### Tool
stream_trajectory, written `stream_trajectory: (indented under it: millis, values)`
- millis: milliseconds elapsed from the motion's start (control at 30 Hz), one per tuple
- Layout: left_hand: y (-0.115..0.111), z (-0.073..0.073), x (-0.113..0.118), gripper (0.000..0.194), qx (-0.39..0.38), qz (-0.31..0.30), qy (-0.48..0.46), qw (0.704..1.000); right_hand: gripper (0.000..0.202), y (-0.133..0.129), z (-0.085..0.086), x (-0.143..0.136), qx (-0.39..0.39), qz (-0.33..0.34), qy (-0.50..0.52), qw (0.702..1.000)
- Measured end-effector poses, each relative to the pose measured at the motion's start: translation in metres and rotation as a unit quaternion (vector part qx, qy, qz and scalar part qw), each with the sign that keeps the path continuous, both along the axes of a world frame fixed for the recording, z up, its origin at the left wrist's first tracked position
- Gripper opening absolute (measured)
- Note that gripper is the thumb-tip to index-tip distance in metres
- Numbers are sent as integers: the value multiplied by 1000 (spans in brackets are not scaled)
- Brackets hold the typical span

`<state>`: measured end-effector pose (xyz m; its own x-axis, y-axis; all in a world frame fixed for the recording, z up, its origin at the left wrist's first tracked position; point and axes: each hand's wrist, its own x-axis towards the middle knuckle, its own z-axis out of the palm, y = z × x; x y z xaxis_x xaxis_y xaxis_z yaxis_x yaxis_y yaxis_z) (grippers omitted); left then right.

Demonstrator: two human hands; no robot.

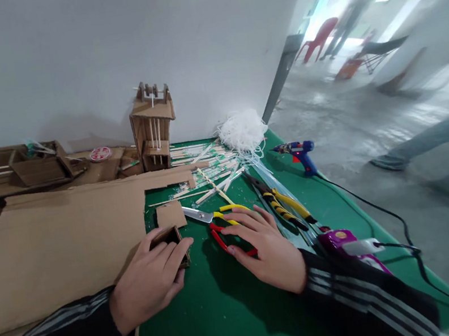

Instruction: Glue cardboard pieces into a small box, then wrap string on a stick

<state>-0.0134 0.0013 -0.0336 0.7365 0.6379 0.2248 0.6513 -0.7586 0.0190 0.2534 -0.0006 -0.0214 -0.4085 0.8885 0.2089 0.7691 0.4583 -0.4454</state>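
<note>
My left hand (152,275) is closed around a small open cardboard box (170,237), its fingers over the near side. My right hand (266,247) rests over the scissors (198,214), fingers on the yellow handle and thumb at the red one. The blades point left, and their tips reach a small cardboard square (171,215) lying just beyond the box. To the right of the scissors lie pliers with black-and-yellow grips (283,210); they are apart from my hand.
A large cardboard sheet (60,241) covers the left side. A cardboard tower (154,119) stands at the back beside wooden sticks (207,165) and tangled white string (243,130). A blue glue gun (302,155) and a purple power strip (340,240) lie at right, with a black cord.
</note>
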Motion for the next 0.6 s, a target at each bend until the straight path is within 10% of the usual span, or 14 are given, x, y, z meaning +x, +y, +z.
stream_trajectory:
  millis: [333, 600]
  values:
    - [0, 0, 0, 45, 2, -7, 14, 1000, 23, 6, -7, -14, -6, 23, 44, 999]
    - [1, -1, -2, 44, 15, -17, 14, 1000, 71, 41, 1, -55, -30, 150, 45, 987]
